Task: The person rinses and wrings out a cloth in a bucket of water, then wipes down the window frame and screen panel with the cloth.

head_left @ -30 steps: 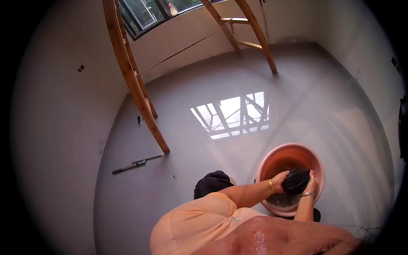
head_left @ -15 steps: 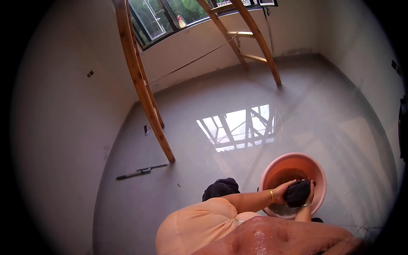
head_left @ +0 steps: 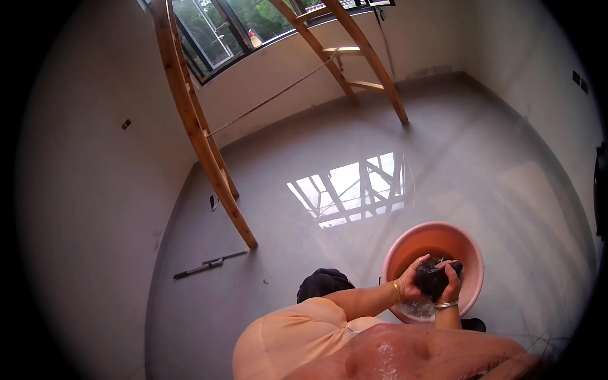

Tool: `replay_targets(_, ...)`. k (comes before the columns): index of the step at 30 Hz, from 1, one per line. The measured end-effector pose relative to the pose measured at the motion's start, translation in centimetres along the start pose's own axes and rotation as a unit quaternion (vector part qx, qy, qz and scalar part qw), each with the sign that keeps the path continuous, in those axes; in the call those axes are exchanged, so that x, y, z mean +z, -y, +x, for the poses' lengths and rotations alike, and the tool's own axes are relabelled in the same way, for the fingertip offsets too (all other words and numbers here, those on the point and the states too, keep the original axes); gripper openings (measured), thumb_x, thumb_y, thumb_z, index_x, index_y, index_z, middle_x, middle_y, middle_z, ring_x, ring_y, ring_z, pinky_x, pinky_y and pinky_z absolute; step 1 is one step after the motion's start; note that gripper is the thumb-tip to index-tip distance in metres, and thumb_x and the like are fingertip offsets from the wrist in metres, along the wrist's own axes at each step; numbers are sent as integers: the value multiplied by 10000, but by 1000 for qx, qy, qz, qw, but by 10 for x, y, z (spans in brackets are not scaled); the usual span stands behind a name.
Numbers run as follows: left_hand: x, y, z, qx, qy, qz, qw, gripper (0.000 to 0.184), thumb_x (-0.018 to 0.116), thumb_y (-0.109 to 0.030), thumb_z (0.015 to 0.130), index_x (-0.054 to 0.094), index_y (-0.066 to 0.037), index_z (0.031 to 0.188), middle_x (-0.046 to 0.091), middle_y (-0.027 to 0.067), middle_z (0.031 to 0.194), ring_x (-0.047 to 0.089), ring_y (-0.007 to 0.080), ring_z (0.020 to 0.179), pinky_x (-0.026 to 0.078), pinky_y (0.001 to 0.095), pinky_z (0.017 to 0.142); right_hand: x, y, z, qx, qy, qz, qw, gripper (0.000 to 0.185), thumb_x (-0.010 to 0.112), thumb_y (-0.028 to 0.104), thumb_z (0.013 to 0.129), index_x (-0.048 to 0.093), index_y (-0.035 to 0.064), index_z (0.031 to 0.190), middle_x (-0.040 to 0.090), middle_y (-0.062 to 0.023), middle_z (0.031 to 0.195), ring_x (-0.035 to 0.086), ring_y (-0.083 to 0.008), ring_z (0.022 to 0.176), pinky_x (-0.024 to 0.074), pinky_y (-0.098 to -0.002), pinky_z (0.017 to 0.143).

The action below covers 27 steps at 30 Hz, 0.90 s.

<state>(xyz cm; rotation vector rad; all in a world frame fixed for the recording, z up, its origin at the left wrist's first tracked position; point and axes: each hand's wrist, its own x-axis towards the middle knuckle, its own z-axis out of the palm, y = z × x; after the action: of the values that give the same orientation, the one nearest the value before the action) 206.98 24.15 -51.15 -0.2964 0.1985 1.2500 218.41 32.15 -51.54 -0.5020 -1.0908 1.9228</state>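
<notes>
A dark, wet cloth (head_left: 430,279) is bunched between my two hands, over a pink basin (head_left: 473,253) with murky water in it. My left hand (head_left: 412,282), below a gold bracelet, wraps the cloth's left side. On the other side my right hand (head_left: 451,286), wearing silver bangles, grips it with fingers curled over the top. Pale, frothy water (head_left: 419,308) shows in the basin beneath. The cloth's underside is partly hidden by my hands.
A wooden stepladder (head_left: 212,158) straddles the floor to the left, with a rope (head_left: 272,98) strung between its legs. A long-handled tool (head_left: 209,266) lies near its foot. Windows (head_left: 215,31) and walls enclose the glossy grey floor (head_left: 253,291).
My hands have closed more tightly around the cloth, which is now more compact. My right fingers have come over its top. Foamy water shows more below. The view has shifted slightly.
</notes>
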Motion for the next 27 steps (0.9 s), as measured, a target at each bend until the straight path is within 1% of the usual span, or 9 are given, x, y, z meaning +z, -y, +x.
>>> replay_targets(4, -10, 1, 16, 117, 63, 51, 990, 426, 589, -406, 926, 588, -144, 1261, 616, 94, 1260, 579, 289, 1168, 404, 499, 1071, 24, 25, 0, 139, -16, 302, 943, 257, 659, 346, 854, 622, 95, 820, 658, -64, 848, 643, -261, 891, 523, -408, 891)
replay_targets(10, -23, 7, 30, 258, -24, 178, 949, 283, 587, -159, 903, 606, -122, 1183, 619, 99, 1225, 588, 259, 1141, 430, 420, 1052, -44, -28, 14, 181, -160, 273, 931, 341, 633, 426, 878, 622, 88, 924, 650, -106, 983, 648, -251, 895, 541, -388, 841)
replay_targets(12, -12, 11, 32, 416, -115, 446, 784, 261, 627, -71, 841, 601, -97, 1099, 614, 97, 1133, 581, 258, 1110, 436, 375, 1011, -50, -33, 17, 184, -170, 263, 932, 372, 619, 437, 885, 622, 78, 978, 645, -111, 1021, 646, -251, 915, 537, -393, 854)
replay_targets(13, -7, 12, 30, 416, -113, 446, 784, 261, 627, -71, 841, 601, -97, 1099, 614, 97, 1133, 581, 258, 1110, 436, 375, 1011, -37, -28, 14, 207, -137, 287, 925, 394, 600, 441, 896, 616, 71, 1030, 641, -111, 1035, 640, -254, 937, 533, -398, 865)
replay_targets(15, 1, 16, 23, 527, -125, 634, 551, 272, 646, -33, 795, 590, -64, 1060, 584, 120, 1156, 554, 281, 1136, 426, 376, 1009, -30, -28, 11, 230, -104, 309, 917, 420, 581, 446, 907, 609, 64, 1081, 636, -110, 1049, 635, -256, 959, 528, -404, 876)
replay_targets(16, 7, 16, 20, 536, -100, 674, 499, 277, 678, -36, 768, 594, -56, 1031, 561, 139, 1187, 536, 319, 1157, 421, 397, 1016, -30, -34, 12, 232, -85, 329, 911, 430, 565, 446, 916, 609, 63, 1106, 631, -115, 1065, 628, -261, 983, 521, -407, 897)
replay_targets(21, 29, 23, 5, 525, -53, 734, 428, 278, 752, -74, 741, 600, -73, 974, 562, 148, 1188, 531, 352, 1156, 420, 453, 1015, -39, -50, 24, 267, -9, 334, 904, 453, 559, 452, 927, 585, 33, 1097, 641, -117, 885, 610, -237, 736, 513, -324, 661)
replay_targets(24, 27, 17, 8, 563, 85, 780, 258, 296, 785, -71, 693, 590, -86, 915, 551, 151, 1218, 497, 403, 1197, 432, 538, 967, -105, -118, 45, 305, 101, 274, 907, 576, 542, 515, 930, 539, -12, 1164, 642, -133, 800, 590, -240, 566, 509, -286, 465)
replay_targets(27, 28, 14, 3, 548, 132, 808, 170, 337, 787, -62, 630, 589, -96, 900, 553, 150, 1219, 488, 407, 1209, 440, 575, 925, -53, -63, 33, 242, 75, -22, 967, 366, 588, 402, 916, 592, 47, 1007, 632, -89, 811, 600, -210, 682, 506, -300, 633)
